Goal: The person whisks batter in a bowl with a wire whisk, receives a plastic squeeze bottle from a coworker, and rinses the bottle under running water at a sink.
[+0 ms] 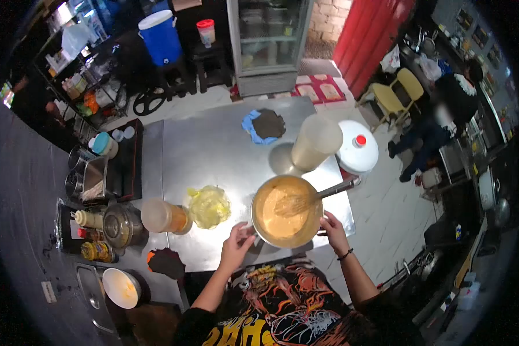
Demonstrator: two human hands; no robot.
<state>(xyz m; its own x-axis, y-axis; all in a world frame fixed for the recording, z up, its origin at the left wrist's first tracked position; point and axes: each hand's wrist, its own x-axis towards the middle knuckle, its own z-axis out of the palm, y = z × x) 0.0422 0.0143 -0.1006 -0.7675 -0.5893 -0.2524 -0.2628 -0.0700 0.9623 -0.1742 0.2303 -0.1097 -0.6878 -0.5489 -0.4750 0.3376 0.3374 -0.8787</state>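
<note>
A metal pot (257, 199) of thick orange sauce (279, 222) is at the front right of the steel table. My left hand (238, 245) is at the pot's left side, thumb and fingers closed on its edge. On the opposite side, my right hand (333, 230) grips the pot near its handle. A whisk (297, 203) rests in the sauce, its handle leaning out over the right rim. To the left lies a crumpled clear plastic bag (210, 207) with yellow bits, beside a tall translucent container (162, 216).
Behind the pot stands a tall cloudy container (317, 144), next to a white-lidded cooler (356, 147). Dark and blue cloths (266, 124) lie farther back. A white bowl (121, 288) sits front left. Another person (444, 115) stands at the right counter, near a yellow chair (395, 95).
</note>
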